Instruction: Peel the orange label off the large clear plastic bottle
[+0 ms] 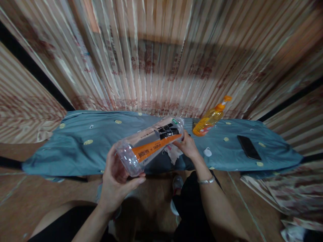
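Note:
A clear plastic bottle (pixel 151 138) with an orange and black label lies tilted in the air between my hands, above the front of the cloth-covered surface. My left hand (pixel 118 181) cups its lower left end, thumb along the underside. My right hand (pixel 187 145) grips the upper right end; its fingers are partly hidden behind the bottle. Just below the right fingers is a crumpled whitish tissue (pixel 174 154); whether the hand touches it I cannot tell. A small white cap-like piece (pixel 207 152) rests to the right of my right hand.
An orange pump bottle (pixel 209 120) of yellow liquid stands at the back right. A black phone (pixel 249 147) lies farther right on the blue-green cloth (pixel 83 148). Behind hangs a pleated curtain (pixel 161 60), with dark poles (pixel 37 67) at the sides.

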